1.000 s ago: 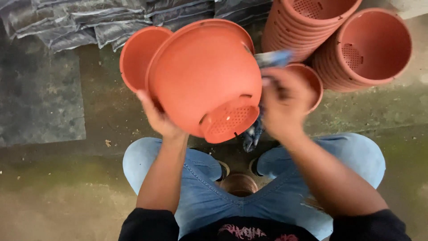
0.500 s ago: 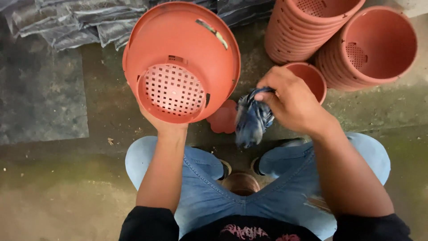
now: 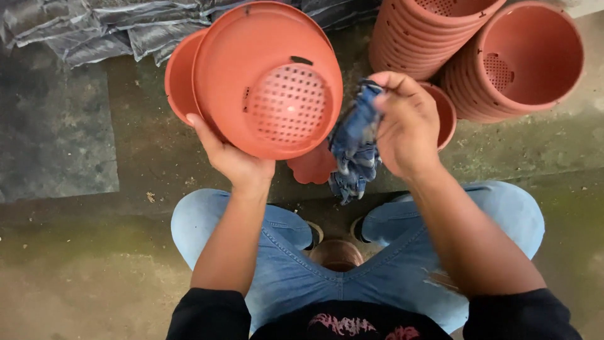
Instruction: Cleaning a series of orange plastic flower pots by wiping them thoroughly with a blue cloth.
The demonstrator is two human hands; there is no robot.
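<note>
My left hand (image 3: 231,156) grips the lower rim of a terracotta-coloured plastic pot (image 3: 267,79), tilted so its inside and perforated bottom face me. A second pot rim (image 3: 178,75) shows just behind it on the left. My right hand (image 3: 406,123) is shut on a crumpled blue cloth (image 3: 353,148) that hangs down beside the pot's right edge. The cloth is close to the rim; contact is unclear. I am squatting, with my jeans-clad knees (image 3: 207,220) below both hands.
Two stacks of the same pots (image 3: 522,60) lie on their sides at the upper right. A small pot (image 3: 443,110) sits behind my right hand, another small one (image 3: 336,255) between my feet. Dark filled bags (image 3: 113,28) line the far side of the concrete floor.
The pot was bottom-up a second ago; my left hand has turned it so its inside faces me and shifted it right. My right hand with the cloth has risen toward the rim.
</note>
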